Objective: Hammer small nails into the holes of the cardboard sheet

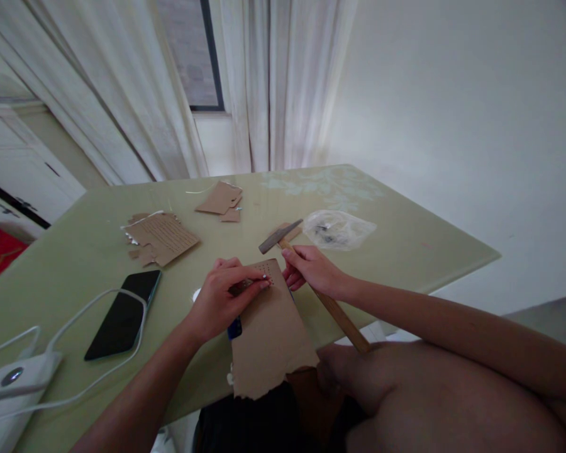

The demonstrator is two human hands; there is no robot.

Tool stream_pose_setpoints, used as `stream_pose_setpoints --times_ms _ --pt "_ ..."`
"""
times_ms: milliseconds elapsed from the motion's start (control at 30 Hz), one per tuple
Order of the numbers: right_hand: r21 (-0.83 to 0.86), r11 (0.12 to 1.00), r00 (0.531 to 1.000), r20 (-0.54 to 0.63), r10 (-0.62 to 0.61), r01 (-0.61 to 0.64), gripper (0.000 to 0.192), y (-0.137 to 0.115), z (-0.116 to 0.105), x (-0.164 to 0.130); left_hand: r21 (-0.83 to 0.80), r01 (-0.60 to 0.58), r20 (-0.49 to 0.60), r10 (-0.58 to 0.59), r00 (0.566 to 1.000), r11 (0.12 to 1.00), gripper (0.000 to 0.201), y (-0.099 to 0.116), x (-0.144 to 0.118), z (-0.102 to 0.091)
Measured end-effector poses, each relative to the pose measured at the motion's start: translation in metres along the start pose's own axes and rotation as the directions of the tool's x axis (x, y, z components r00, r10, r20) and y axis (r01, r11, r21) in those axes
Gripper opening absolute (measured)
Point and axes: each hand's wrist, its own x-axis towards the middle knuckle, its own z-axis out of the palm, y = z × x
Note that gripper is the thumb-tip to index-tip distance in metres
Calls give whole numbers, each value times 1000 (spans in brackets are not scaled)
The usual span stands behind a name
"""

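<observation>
My left hand [231, 289] is pinched over the far end of a brown cardboard piece [273, 333], thumb and forefinger closed on a small shiny nail [265, 277]. Rows of small holes dot the cardboard around the fingertips. Something dark blue [234, 328] shows from under its left edge. In my right hand [314, 267] is a hammer [332, 305] with a wooden handle, held near its metal head. The head is apart from the nail, a little beyond the cardboard's far edge, and the handle slants back toward my leg.
On the pale green table [382, 277] lie torn cardboard scraps [163, 238], more scraps [221, 198], and a clear plastic bag [337, 229] with dark bits inside. A black phone [122, 321] lies at left, a white cable [89, 302] looping over it. A white power strip [21, 390] sits at the lower left.
</observation>
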Motion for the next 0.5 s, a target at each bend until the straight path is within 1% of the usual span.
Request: stream_pose_setpoints --times_ms 233,333,400,433,500 --pt "-40 999 1000 -1 -17 17 40 0 2 2 30 -10 26 9 1000 999 11 -2 -1 -1" --pt "-81 996 1000 5 -27 28 38 -11 -7 -1 50 -14 53 11 999 999 13 -1 -1 -2" --pt "-160 985 998 24 -60 63 38 -27 -19 -8 55 -18 76 14 997 998 13 1 0 -3" --pt "-295 947 991 72 -111 127 40 -36 -26 -13 54 -18 88 13 996 998 13 2 1 -3" --pt "-519 805 958 166 -235 288 41 -56 -39 -26 50 -15 109 10 994 999 14 4 3 -3"
